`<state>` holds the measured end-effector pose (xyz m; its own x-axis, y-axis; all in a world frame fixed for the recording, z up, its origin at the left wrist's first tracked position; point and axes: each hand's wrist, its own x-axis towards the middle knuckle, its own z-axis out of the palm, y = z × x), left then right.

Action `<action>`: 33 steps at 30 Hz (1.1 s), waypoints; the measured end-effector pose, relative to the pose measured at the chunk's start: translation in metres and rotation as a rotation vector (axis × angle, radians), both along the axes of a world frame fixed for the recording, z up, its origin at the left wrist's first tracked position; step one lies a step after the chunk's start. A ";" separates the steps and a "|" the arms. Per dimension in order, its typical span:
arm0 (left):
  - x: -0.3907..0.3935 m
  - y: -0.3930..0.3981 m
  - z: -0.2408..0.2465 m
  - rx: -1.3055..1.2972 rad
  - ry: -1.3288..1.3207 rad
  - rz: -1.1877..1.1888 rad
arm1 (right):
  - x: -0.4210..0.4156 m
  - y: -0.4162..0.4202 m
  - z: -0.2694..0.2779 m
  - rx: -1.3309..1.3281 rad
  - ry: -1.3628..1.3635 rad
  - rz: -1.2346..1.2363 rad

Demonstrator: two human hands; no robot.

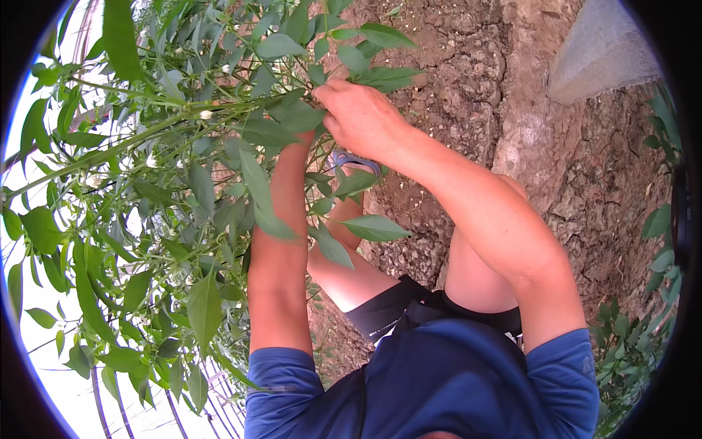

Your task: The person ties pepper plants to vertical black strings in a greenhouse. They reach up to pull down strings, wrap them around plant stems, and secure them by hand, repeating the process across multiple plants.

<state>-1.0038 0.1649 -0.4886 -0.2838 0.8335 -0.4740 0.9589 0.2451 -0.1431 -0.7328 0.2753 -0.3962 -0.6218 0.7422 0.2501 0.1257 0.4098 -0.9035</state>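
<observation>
A leafy chili pepper plant (pixel 181 115) with small white flowers (pixel 205 114) fills the left side of the view. My right hand (pixel 356 112) is at its edge, the fingers bent together among the leaves and stems; what lies between the fingertips is hidden. My left forearm (pixel 282 219) reaches up into the foliage, and leaves cover most of my left hand (pixel 304 134), so its fingers do not show. Green leaves (pixel 384 79) stick out just above and beyond my right hand.
Bare, cracked soil (pixel 455 71) runs beneath and beyond my arms. A whitish translucent sack or sheet (pixel 603 55) stands at the upper right. More plants (pixel 630 345) line the right edge. A sandaled foot (pixel 354 162) is below my hands. Thin poles (pixel 123 403) rise at lower left.
</observation>
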 end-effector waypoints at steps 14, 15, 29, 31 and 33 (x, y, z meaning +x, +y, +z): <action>0.017 0.024 -0.007 0.158 -0.078 0.016 | 0.009 0.006 0.004 0.092 -0.078 -0.028; 0.018 0.026 -0.012 0.151 -0.078 0.012 | 0.009 0.006 0.003 0.083 -0.063 -0.037; 0.054 0.027 -0.040 0.176 -0.096 -0.022 | 0.015 0.017 -0.021 0.015 0.060 0.004; 0.066 0.023 -0.044 0.202 -0.090 -0.021 | 0.019 0.019 -0.019 0.024 -0.007 0.003; 0.080 0.011 -0.043 0.231 -0.083 -0.025 | 0.025 0.016 -0.011 0.063 -0.055 0.003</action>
